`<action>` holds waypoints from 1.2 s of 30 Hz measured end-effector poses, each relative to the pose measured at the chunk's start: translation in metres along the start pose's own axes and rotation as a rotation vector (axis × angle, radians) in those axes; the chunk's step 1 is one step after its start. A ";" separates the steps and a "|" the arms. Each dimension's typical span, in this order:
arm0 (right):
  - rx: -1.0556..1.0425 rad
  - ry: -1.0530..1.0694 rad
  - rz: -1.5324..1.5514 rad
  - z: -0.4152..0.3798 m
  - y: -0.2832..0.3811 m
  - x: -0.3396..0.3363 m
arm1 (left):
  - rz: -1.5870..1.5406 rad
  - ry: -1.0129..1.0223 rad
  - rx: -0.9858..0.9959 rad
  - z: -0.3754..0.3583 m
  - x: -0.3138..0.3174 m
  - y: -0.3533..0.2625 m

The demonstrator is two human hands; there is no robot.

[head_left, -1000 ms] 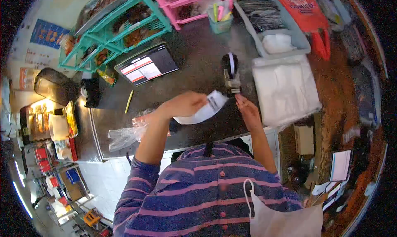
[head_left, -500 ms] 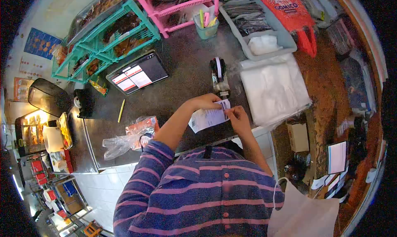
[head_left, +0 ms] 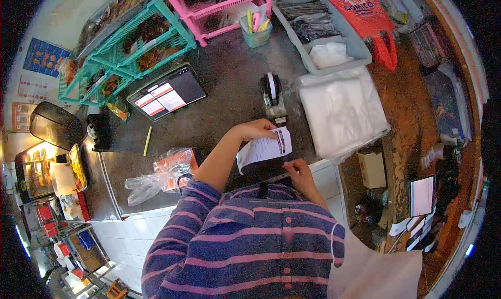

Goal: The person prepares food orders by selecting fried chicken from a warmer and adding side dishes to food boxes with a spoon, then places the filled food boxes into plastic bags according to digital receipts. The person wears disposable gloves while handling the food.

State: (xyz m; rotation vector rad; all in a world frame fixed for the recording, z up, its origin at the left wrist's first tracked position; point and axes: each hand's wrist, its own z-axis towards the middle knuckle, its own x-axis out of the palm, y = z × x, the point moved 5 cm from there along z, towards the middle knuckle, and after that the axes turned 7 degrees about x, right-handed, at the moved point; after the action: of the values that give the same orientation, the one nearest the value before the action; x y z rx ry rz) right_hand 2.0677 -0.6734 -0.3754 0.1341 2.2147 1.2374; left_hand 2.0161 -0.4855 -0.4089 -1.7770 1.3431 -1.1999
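Note:
My left hand (head_left: 257,130) grips the upper edge of a white printed receipt (head_left: 261,149), with the thumb over it. The slip is tilted above the front of the dark counter, and its left end curls downward. My right hand (head_left: 298,170) is below and to the right of the slip, apart from it, with fingertips pinched together. Whatever they hold, if anything, is too small to make out. Just beyond the slip stands a black tape dispenser (head_left: 272,94). A clear plastic bag with an orange packet (head_left: 177,166) lies left of my left forearm.
A tablet (head_left: 167,92) and a yellow pen (head_left: 147,141) are on the counter (head_left: 224,79) at left. Behind are teal baskets (head_left: 125,59), a pink rack (head_left: 219,19) and a pen cup (head_left: 255,37). Plastic bags (head_left: 342,111) and a grey bin (head_left: 360,53) are at right.
My right hand has come off the receipt and moved down toward me. The receipt stays in my left hand and now tilts more, with its left end curling.

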 end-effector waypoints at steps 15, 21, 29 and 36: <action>0.254 0.217 0.434 -0.040 -0.037 0.001 | 0.040 -0.446 0.053 0.003 0.014 0.012; 0.192 0.141 0.277 -0.030 -0.053 0.003 | 0.474 -0.565 0.218 0.003 0.013 0.027; -0.126 0.525 0.377 0.022 0.027 0.028 | -0.641 -0.939 0.385 -0.137 0.017 0.057; -0.362 1.304 0.428 -0.005 0.122 0.180 | -0.840 -1.674 0.497 -0.307 0.082 0.112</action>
State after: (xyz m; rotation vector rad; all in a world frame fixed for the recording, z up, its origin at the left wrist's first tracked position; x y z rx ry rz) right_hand 1.8942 -0.5433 -0.3557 -0.5220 2.9909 2.4030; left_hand 1.6978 -0.5807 -0.3552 -1.9698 -0.6323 0.0155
